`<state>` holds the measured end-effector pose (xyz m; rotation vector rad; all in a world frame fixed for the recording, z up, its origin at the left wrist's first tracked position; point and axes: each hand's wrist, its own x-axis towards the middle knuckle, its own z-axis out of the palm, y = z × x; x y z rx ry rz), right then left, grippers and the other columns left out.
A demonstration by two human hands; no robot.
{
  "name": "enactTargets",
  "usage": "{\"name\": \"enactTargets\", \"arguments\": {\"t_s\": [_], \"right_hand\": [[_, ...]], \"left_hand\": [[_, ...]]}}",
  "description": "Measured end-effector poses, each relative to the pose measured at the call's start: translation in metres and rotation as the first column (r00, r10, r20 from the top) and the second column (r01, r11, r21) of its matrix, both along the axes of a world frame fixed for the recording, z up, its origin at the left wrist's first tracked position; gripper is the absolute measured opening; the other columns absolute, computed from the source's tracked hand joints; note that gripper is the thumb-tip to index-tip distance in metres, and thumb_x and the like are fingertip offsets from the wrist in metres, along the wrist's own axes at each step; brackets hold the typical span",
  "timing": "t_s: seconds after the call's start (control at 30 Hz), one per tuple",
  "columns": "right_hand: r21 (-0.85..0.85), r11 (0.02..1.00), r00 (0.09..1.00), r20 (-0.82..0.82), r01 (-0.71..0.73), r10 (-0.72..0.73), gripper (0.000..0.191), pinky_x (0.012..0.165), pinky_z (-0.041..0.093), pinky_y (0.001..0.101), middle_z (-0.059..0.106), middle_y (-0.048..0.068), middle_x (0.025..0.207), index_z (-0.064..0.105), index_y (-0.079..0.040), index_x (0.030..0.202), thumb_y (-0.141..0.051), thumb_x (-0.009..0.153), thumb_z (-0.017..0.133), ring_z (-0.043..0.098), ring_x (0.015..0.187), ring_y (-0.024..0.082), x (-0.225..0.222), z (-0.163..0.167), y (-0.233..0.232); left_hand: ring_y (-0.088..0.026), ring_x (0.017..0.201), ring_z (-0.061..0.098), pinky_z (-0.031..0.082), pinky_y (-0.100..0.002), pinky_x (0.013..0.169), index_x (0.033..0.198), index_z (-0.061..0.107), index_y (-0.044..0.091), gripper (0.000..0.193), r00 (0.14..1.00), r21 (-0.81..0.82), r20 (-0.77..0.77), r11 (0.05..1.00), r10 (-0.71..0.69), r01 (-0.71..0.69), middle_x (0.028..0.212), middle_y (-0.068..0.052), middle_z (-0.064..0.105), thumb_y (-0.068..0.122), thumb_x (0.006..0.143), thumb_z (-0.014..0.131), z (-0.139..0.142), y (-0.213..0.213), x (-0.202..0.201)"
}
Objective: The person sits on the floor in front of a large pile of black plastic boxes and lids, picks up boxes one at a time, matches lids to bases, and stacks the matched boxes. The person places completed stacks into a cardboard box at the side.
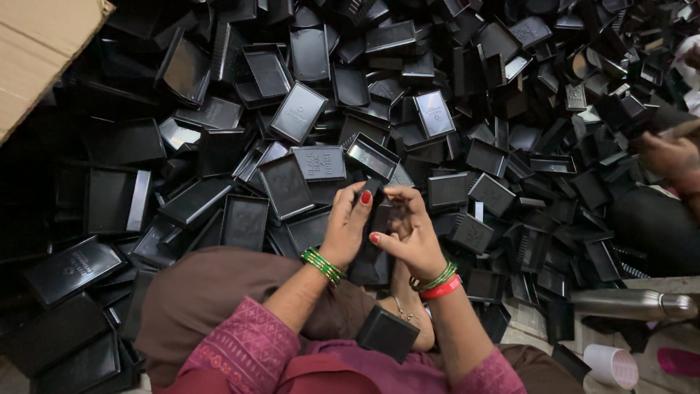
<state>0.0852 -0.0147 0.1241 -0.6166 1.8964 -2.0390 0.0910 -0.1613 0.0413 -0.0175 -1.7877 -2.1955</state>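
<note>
The person sits amid a heap of black plastic trays (299, 111); both hands meet on one black plastic piece (373, 219) held over the lap, the left hand (348, 222) wrapped around its left edge, the right hand (410, 230) pinching its right side; the step looks like fitting or checking two halves, though dark-on-dark hides the seam; next calls for aligned, even pressure; its long axis runs roughly upright in frame, top end pointing away toward the heap.
</note>
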Motion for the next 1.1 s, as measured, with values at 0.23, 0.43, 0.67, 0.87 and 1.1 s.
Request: {"name": "enactTargets", "arguments": {"t_s": [0.23, 0.43, 0.67, 0.87, 1.1], "right_hand": [[-0.131, 0.99, 0.998, -0.03, 0.044, -0.048, 0.07, 0.112, 0.042, 0.0328, 0.047, 0.005, 0.143, 0.046, -0.012, 0.137, 0.008, 0.079, 0.079, 0.048, 0.137, 0.017, 0.001, -0.011, 0.011], [-0.082, 0.985, 0.988, -0.024, 0.149, -0.151, 0.071, 0.11, 0.048, 0.0335, 0.055, 0.008, 0.136, 0.052, -0.002, 0.147, 0.01, 0.082, 0.078, 0.057, 0.128, 0.017, 0.002, -0.016, 0.001], [-0.06, 0.977, 0.965, -0.153, 0.205, -0.212, 0.061, 0.114, 0.044, 0.0334, 0.052, 0.006, 0.144, 0.05, 0.0, 0.148, -0.013, 0.094, 0.076, 0.054, 0.131, 0.017, 0.005, -0.027, -0.021], [0.052, 0.92, 0.883, -0.307, 0.389, -0.356, 0.065, 0.1, 0.048, 0.0287, 0.06, 0.005, 0.125, 0.041, -0.008, 0.149, -0.052, 0.102, 0.05, 0.059, 0.111, 0.013, 0.011, -0.041, -0.016], [0.375, 0.662, 0.75, -0.462, 0.649, -0.474, 0.049, 0.071, 0.05, 0.0322, 0.061, 0.008, 0.079, 0.061, -0.004, 0.097, -0.045, 0.11, 0.037, 0.059, 0.073, 0.016, 0.031, -0.051, 0.033]], "left_hand": [[-0.019, 0.113, 0.056, 0.043, -0.03, 0.103, 0.133, 0.06, 0.002, 0.05, 0.997, -0.013, 0.076, 0.999, 0.031, -0.03, 0.12, -0.01, 0.059, 0.044, 0.107, 0.048, 0.001, 0.002, 0.0], [-0.022, 0.119, 0.053, 0.041, -0.032, 0.107, 0.137, 0.055, 0.002, 0.057, 0.999, -0.091, -0.027, 0.995, 0.029, -0.031, 0.125, -0.012, 0.055, 0.049, 0.11, 0.041, 0.0, 0.006, 0.004], [-0.024, 0.115, 0.051, 0.042, -0.034, 0.104, 0.143, 0.051, 0.003, 0.063, 0.996, 0.112, 0.086, 0.994, -0.012, 0.002, 0.126, -0.014, 0.049, 0.053, 0.108, 0.037, 0.003, 0.021, 0.011], [-0.022, 0.103, 0.056, 0.046, -0.035, 0.092, 0.127, 0.069, 0.004, 0.041, 1.0, -0.299, 0.026, 0.954, -0.001, 0.009, 0.113, -0.012, 0.061, 0.034, 0.099, 0.063, 0.025, 0.011, 0.026], [-0.017, 0.074, 0.071, 0.057, -0.03, 0.069, 0.108, 0.074, 0.003, 0.036, 0.976, -0.249, 0.149, 0.95, -0.157, 0.191, 0.089, -0.009, 0.071, 0.027, 0.082, 0.079, 0.054, 0.012, 0.067]]}}
